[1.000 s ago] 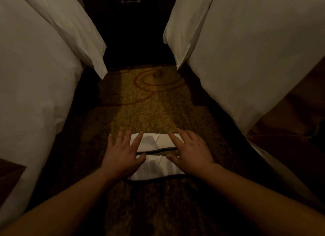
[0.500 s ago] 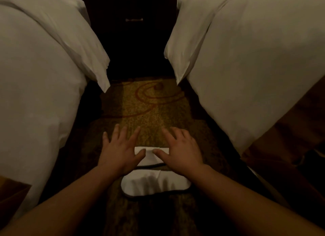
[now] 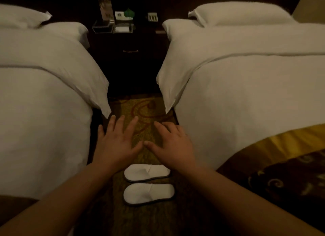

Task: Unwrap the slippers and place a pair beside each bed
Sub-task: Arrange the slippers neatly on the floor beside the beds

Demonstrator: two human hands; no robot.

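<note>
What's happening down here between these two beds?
A person is laying out hotel slippers. One pair of white slippers lies side by side on the patterned carpet in the aisle between the left bed and the right bed. The left hand and right hand hover open, fingers spread, just beyond the pair, holding nothing. No second pair is in view.

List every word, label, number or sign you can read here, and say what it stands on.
Nothing here can be read.
Tall leaflet on the nightstand: print too blurred.
Small white card beside it: dark emblem, illegible.
Small sign to the right: dark marks, illegible.
Slippers: no print shows.
</note>
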